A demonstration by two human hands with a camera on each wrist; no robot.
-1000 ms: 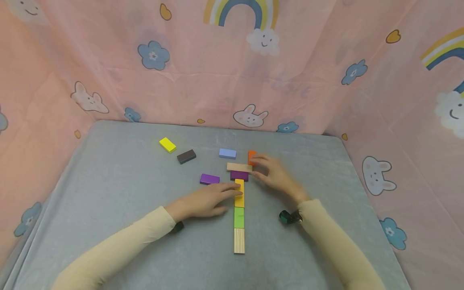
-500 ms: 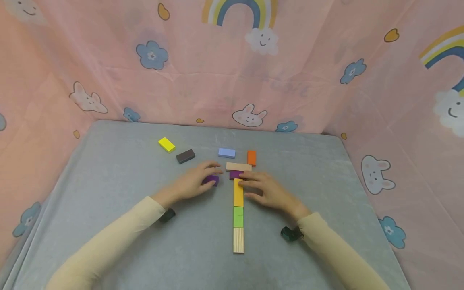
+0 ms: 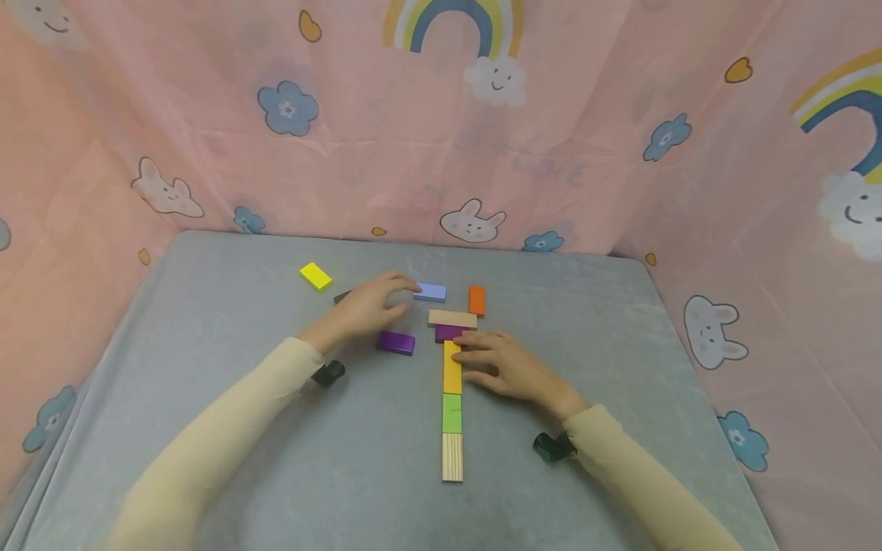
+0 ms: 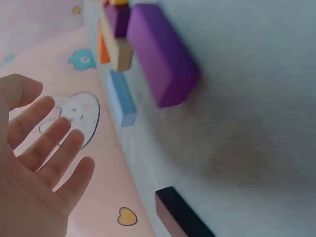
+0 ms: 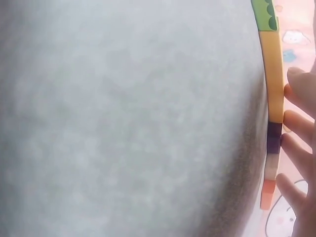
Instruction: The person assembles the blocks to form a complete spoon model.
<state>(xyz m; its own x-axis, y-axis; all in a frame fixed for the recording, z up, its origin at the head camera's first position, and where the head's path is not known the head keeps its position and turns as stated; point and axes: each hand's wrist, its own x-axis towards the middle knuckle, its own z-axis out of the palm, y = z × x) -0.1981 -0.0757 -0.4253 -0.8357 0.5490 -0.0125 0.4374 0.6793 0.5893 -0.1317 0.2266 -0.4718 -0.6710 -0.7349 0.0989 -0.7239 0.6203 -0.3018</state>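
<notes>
Head view: my left hand [image 3: 367, 308], fingers loosely spread and holding nothing, hovers by the light-blue block [image 3: 432, 293] beyond the plain wood block [image 3: 451, 318], while my right hand [image 3: 511, 368], also gripping nothing, extends over the yellow-orange block [image 3: 451, 380], probably to steady it.

Grey cloth [image 3: 331, 482] covers the bench [image 3: 620, 344], creased along its left edge. A pink curtain [image 3: 579, 46] hangs behind it and down both sides, printed with a rainbow [image 3: 485, 34] ending in a smiling cloud [image 3: 495, 80], a white rabbit [image 3: 472, 223], a blue flower [image 3: 288, 109] and a mustard heart [image 3: 739, 70].
</notes>
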